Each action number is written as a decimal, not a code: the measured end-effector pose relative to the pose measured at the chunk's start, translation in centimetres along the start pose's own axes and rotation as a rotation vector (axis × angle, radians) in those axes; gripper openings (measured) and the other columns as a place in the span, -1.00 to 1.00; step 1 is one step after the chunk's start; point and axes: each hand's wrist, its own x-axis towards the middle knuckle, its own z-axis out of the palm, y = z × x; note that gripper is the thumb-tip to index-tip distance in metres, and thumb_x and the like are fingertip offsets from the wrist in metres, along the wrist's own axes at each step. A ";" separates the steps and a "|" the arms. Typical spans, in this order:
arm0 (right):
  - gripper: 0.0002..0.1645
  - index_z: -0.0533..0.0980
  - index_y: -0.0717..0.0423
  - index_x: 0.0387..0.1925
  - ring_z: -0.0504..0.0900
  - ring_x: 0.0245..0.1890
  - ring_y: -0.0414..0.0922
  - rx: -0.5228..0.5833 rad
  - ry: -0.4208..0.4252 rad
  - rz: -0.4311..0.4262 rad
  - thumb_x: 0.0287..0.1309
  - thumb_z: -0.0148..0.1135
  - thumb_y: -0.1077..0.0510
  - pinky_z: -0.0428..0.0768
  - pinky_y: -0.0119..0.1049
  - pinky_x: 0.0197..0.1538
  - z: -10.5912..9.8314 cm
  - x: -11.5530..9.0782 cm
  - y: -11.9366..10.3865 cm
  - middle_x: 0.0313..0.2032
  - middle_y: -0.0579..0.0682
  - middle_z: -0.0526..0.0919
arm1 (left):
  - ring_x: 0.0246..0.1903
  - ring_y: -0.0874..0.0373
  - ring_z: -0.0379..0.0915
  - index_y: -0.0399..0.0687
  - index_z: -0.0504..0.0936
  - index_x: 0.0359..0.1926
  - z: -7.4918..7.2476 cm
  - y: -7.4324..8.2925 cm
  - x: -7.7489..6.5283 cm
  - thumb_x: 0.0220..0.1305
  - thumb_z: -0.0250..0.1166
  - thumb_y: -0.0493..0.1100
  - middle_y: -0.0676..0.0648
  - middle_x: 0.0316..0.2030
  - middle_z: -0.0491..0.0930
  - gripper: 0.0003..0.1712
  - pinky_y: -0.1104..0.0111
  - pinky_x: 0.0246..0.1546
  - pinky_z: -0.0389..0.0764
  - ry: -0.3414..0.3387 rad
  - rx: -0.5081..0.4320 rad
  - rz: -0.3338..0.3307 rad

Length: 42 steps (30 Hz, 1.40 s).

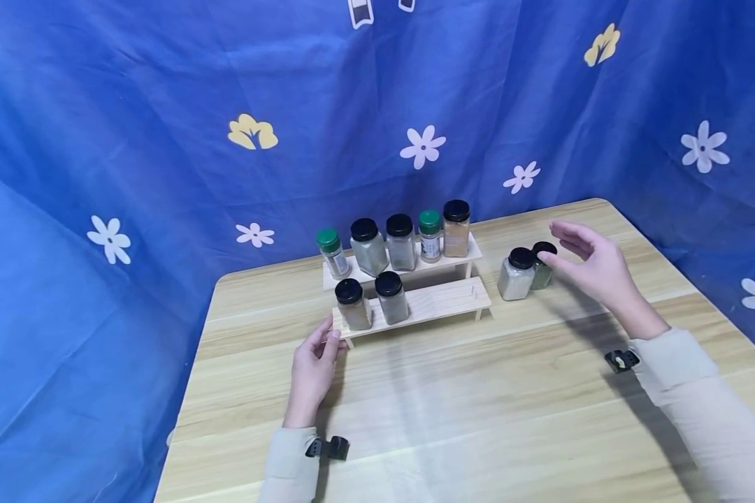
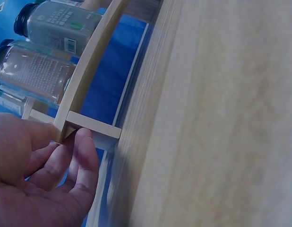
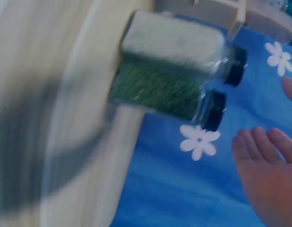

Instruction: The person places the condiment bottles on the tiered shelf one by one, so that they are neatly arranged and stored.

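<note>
My left hand (image 1: 312, 370) pinches the left end of a low wooden shelf (image 1: 443, 299), thumb on its edge and fingers curled beneath, beside a leg (image 2: 94, 125). On this shelf stand two black-capped spice jars, a brown one (image 1: 355, 316) and a grey one (image 1: 393, 307). Over at the right, my right hand (image 1: 598, 269) hovers with fingers spread, holding nothing. Just left of it, a jar of white seasoning (image 1: 514, 283) and a jar of green herbs (image 3: 155, 90) stand side by side on the table; the right wrist view shows a gap between the fingers and their caps.
Behind, a higher wooden shelf (image 1: 472, 246) carries several jars, among them green-capped ones (image 1: 430, 237) and a tall orange-brown one (image 1: 456, 230). The wooden table (image 1: 415, 419) ends at a blue flowered cloth (image 1: 333, 126) hanging at the back and sides.
</note>
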 end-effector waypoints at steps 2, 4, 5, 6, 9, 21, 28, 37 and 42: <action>-0.21 0.47 0.22 0.41 0.64 0.30 -0.15 -0.034 -0.049 0.034 0.20 0.56 0.16 0.52 -0.73 0.27 -0.2 0.0 0.7 0.34 0.26 0.60 | -0.21 0.15 0.78 -0.11 0.50 0.45 -0.1 0.0 0.0 0.59 0.19 -0.21 -0.32 -0.04 0.77 -0.51 0.56 -0.10 0.77 0.002 0.002 -0.001; -0.17 0.41 0.26 0.45 0.57 0.37 0.11 -0.045 -0.088 0.053 0.22 0.55 0.16 0.49 -0.74 0.29 -0.3 0.1 1.5 0.38 0.31 0.54 | -0.21 0.15 0.77 -0.13 0.50 0.46 -0.1 0.0 0.1 0.59 0.19 -0.19 -0.33 -0.05 0.77 -0.51 0.54 -0.08 0.78 0.000 0.001 0.004; -0.16 0.39 0.28 0.46 0.53 0.39 0.19 -0.046 -0.100 0.060 0.23 0.54 0.16 0.48 -0.75 0.30 -0.3 0.1 1.8 0.39 0.33 0.52 | -0.20 0.15 0.78 -0.14 0.50 0.46 -0.1 0.0 0.1 0.60 0.19 -0.19 -0.34 -0.05 0.77 -0.51 0.52 -0.07 0.78 -0.002 0.000 0.007; -0.16 0.38 0.30 0.46 0.51 0.40 0.24 -0.039 -0.107 0.063 0.23 0.53 0.18 0.48 -0.74 0.30 -0.3 0.1 2.2 0.40 0.34 0.51 | -0.20 0.14 0.78 -0.15 0.50 0.45 0.0 -0.1 0.1 0.60 0.19 -0.20 -0.34 -0.06 0.77 -0.51 0.50 -0.07 0.79 -0.003 0.000 0.012; -0.15 0.35 0.34 0.47 0.51 0.41 0.19 -0.015 -0.133 0.065 0.24 0.52 0.21 0.49 -0.72 0.31 -0.2 0.2 3.4 0.41 0.38 0.48 | -0.20 0.13 0.78 -0.16 0.50 0.45 0.0 -0.1 0.1 0.60 0.19 -0.20 -0.34 -0.06 0.77 -0.52 0.48 -0.07 0.80 -0.001 -0.002 0.019; -0.17 0.31 0.40 0.47 0.48 -0.04 -0.73 0.031 -0.233 0.083 0.28 0.45 0.27 0.56 -0.79 0.09 1.1 0.2 6.3 0.32 0.52 0.48 | -0.20 0.15 0.77 -0.13 0.50 0.45 -0.1 -0.2 -0.1 0.59 0.19 -0.22 -0.33 -0.03 0.76 -0.52 0.52 -0.09 0.79 -0.002 -0.015 -0.012; -0.31 0.47 0.32 0.32 0.47 -0.07 -0.72 -0.036 -0.163 0.127 0.28 0.50 0.12 0.57 -0.81 0.02 0.8 -0.4 6.6 0.10 0.01 0.68 | -0.19 0.11 0.78 -0.17 0.51 0.44 -0.1 -0.1 0.0 0.59 0.20 -0.22 -0.34 -0.04 0.76 -0.52 0.48 -0.09 0.80 0.001 -0.017 -0.003; -0.31 0.49 0.41 0.29 0.55 -0.13 -0.73 -0.042 -0.047 0.108 0.26 0.51 0.12 0.58 -0.83 -0.04 -0.7 -1.8 6.4 -0.14 -0.54 0.59 | -0.19 0.11 0.78 -0.14 0.50 0.45 -0.1 -0.1 0.0 0.59 0.19 -0.21 -0.33 -0.03 0.75 -0.52 0.48 -0.08 0.80 -0.011 -0.017 -0.011; -0.28 0.46 0.44 0.31 0.55 -0.14 -0.74 -0.029 -0.021 0.091 0.28 0.50 0.13 0.58 -0.82 -0.05 -1.9 -1.4 4.5 -0.16 -0.63 0.58 | -0.20 0.10 0.78 -0.17 0.50 0.45 -0.1 -0.1 -0.1 0.60 0.18 -0.20 -0.35 -0.05 0.76 -0.52 0.45 -0.08 0.81 -0.003 -0.006 0.008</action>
